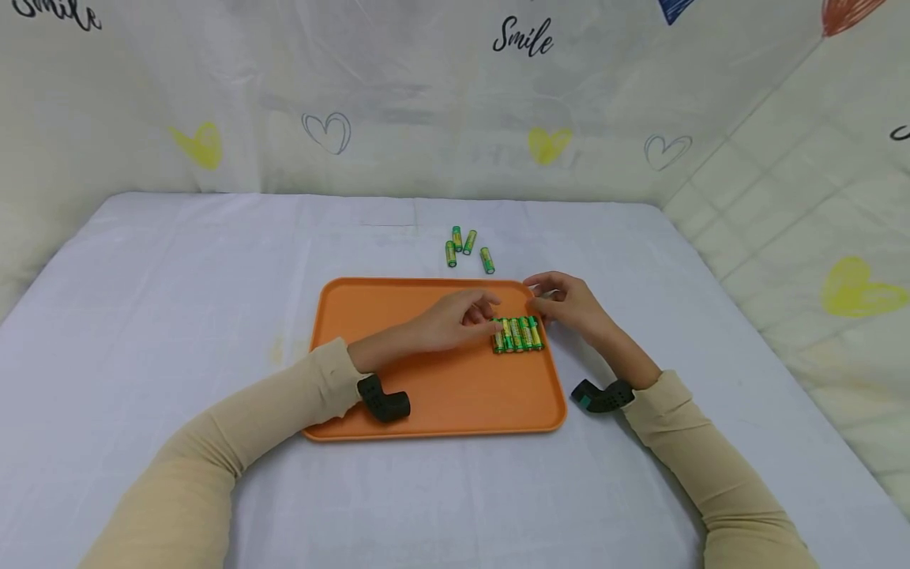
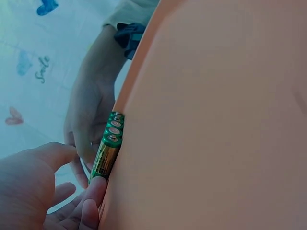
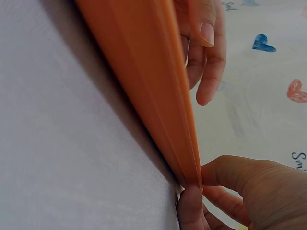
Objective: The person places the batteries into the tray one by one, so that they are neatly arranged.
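My left hand (image 1: 455, 320) reaches over the orange tray (image 1: 426, 399), fingers loosely bent. One of its fingertips rests right at the left end of a row of green and gold batteries (image 1: 517, 335), which lie side by side along the tray's right rim. In the left wrist view, part of the row's near battery (image 2: 105, 160) is hidden behind that fingertip. At the tray's far right corner, my right hand (image 1: 572, 304) pinches the rim; the right wrist view has its thumb and a finger on either side of the orange edge (image 3: 158, 96).
Beyond the tray's far edge several loose batteries (image 1: 486, 261) lie on the white tablecloth (image 1: 178, 269). A pale wall sheet (image 1: 426, 87) with hearts and lettering rises behind the table. Both wrists wear dark camera mounts (image 1: 384, 399).
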A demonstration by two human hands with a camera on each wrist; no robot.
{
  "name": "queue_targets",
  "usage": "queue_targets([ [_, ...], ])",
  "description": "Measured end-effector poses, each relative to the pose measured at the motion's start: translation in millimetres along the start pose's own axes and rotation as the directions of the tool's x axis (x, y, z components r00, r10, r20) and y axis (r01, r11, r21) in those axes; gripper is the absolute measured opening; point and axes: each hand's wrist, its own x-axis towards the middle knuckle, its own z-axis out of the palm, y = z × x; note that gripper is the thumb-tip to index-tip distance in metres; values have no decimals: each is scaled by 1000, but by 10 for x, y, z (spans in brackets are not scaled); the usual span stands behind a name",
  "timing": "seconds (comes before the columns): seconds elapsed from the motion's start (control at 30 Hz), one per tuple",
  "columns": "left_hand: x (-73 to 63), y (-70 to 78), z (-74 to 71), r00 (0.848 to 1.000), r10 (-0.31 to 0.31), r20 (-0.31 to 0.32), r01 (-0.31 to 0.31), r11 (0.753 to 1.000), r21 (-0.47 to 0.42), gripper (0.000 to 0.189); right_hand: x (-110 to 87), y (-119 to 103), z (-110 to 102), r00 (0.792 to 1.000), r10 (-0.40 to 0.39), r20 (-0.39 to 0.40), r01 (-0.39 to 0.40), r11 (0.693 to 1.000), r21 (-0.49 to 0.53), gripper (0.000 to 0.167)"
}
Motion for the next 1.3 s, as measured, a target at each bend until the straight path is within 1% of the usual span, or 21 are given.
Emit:
queue_targets([
  [0.23,4,21,-25,1000,-26,-13,25,999,-33,46,6,7,2,1000,-5,-2,5,1000,-9,41],
  [0.43,-4,2,-50,1000,9,-29,-10,999,-35,41,4,10,-1,1000,-3,-1,3,1000,-11,40],
  [0.63,5,-9,-115,996,44,-80,-48,998,-48,36,5,15,0,1000,-4,-4,4,1000,-2,41],
  [0.87,13,9,-257,988,61,-139,-71,995,-70,35,-2,14,-5,1000,-8,7,8,1000,12,42],
  [1.07,24,-68,-373,978,72,-197,-86,994,-64,34,8,19,-3,1000,3,8,-3,1000,8,42],
  [1.3,76,-191,-455,963,18,-270,-36,998,-60,36,5,25,-6,1000,-5,11,4,1000,9,41],
])
